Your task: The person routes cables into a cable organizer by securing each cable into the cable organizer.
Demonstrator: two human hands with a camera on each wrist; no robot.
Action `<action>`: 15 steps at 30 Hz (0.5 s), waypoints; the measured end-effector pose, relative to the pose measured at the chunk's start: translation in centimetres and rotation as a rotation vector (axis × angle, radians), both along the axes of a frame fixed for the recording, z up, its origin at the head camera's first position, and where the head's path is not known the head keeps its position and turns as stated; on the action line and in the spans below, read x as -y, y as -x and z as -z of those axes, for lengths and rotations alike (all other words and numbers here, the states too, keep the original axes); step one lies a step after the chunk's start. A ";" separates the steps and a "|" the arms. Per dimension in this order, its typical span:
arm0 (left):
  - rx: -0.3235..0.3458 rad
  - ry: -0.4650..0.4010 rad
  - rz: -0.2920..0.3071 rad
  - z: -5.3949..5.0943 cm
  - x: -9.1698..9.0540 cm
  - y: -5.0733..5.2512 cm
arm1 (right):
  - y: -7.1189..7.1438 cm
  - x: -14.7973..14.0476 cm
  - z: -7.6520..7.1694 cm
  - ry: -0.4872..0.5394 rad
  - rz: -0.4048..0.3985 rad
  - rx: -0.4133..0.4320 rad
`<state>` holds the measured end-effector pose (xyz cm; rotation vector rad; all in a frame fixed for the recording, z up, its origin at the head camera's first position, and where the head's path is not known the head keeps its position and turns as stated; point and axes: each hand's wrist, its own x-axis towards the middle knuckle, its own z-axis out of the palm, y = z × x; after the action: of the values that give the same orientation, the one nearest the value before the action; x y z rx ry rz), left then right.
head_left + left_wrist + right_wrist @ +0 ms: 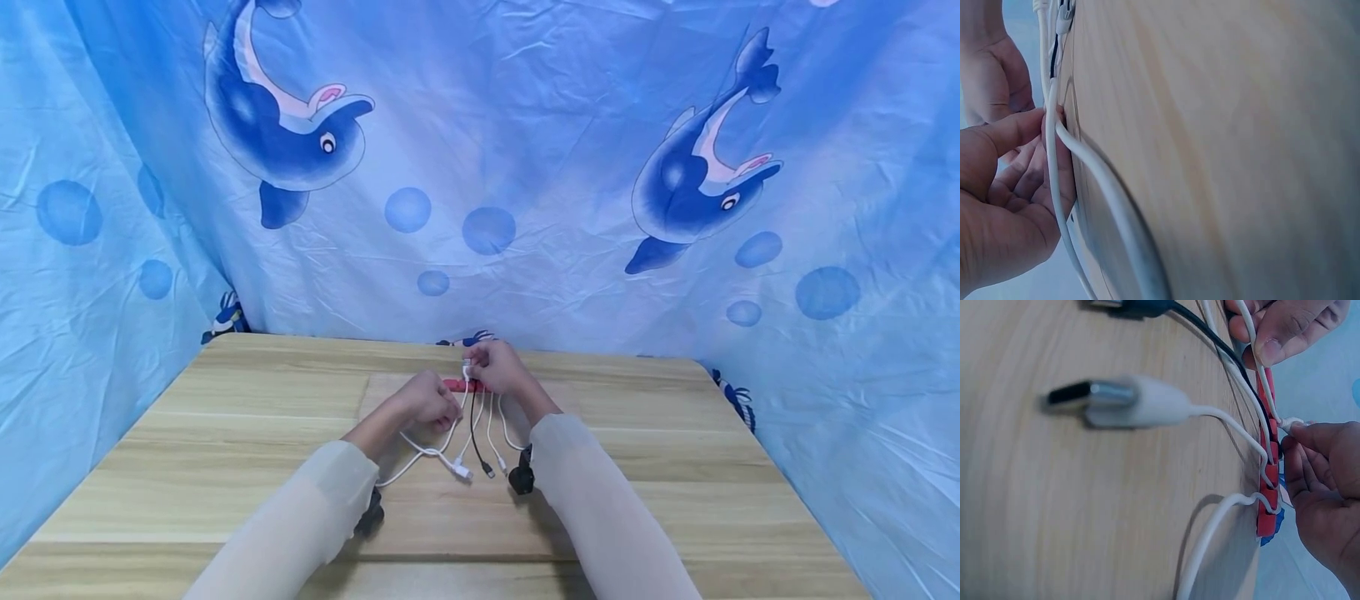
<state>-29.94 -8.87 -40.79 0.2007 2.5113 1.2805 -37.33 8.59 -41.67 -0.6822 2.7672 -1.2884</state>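
Observation:
A red slotted cable holder (pixel 453 385) lies near the far edge of the table, with several white cables and one black cable running through it. My right hand (pixel 501 368) pinches the white connector end (pixel 467 369) of a cable just above the holder. Slightly nearer, to the left, my left hand (pixel 429 402) pinches a white cable (pixel 1054 169) between thumb and fingers. In the right wrist view a white USB plug (pixel 1147 403) lies on the wood beside a black plug (pixel 1144 306). The gripped cable passes over the holder's slots; whether it sits in one, I cannot tell.
The cables fan out over a wooden board (pixel 450 533) on the wooden table (pixel 225 467). A blue curtain with dolphins (pixel 525 150) hangs behind and at the sides. Blue-and-white tassel-like items (pixel 227 317) stand at the table's far edge and corners.

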 end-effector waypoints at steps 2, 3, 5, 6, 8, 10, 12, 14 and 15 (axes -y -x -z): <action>0.005 0.001 -0.001 0.0 -0.1 0.1 | 0.0 0.1 0.0 -0.007 0.005 0.009; 0.005 0.004 -0.002 0.0 -0.1 0.1 | 0.1 0.1 -0.1 -0.013 0.006 0.012; 0.001 0.010 -0.002 0.0 -0.1 0.2 | 0.1 0.2 -0.2 -0.030 0.011 0.015; 0.000 0.011 -0.001 0.0 -0.2 0.3 | 0.1 0.3 -0.2 -0.041 0.013 0.017; 0.000 0.006 -0.001 0.1 -0.2 0.3 | 0.1 0.4 -0.3 -0.065 0.017 0.011; 0.000 0.002 0.001 0.1 -0.3 0.4 | 0.2 0.4 -0.5 -0.089 0.023 0.001; -0.003 0.007 0.002 0.2 -0.3 0.4 | 0.2 0.5 -0.6 -0.113 0.027 -0.007; -0.006 0.014 0.002 0.2 -0.4 0.4 | 0.2 0.6 -0.7 -0.129 0.029 -0.012; -0.006 0.016 0.002 0.2 -0.4 0.4 | 0.2 0.6 -0.7 -0.131 0.030 -0.011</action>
<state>-30.37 -8.49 -40.96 0.2035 2.5252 1.2600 -37.58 7.96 -40.93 -0.6441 2.8498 -1.0993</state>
